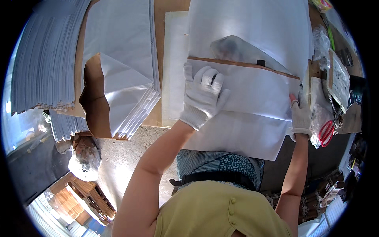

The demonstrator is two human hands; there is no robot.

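A large white paper sack [256, 94] with a brown-edged mouth lies across the work surface and hangs over its near edge toward my lap. My left hand [203, 93], in a white knit glove, rests on its left side below the brown edge, with fingers apart and some bent. At the sack's right edge is my right hand [301, 116], also gloved, its thumb on top and a reddish thumb tip showing; the fingers close around the edge, partly hidden. Beyond the brown edge lies a translucent grey piece [244, 51] with a small black patch [261, 63].
Stacked white sacks [118, 35] stand to the left, one folded open showing its brown inside [96, 102]. Farther left is a tall pile of sheets [47, 55]. Red-handled scissors [326, 133] hang at the right beside clear plastic [321, 45]. A plastic-wrapped bundle [85, 158] sits below left.
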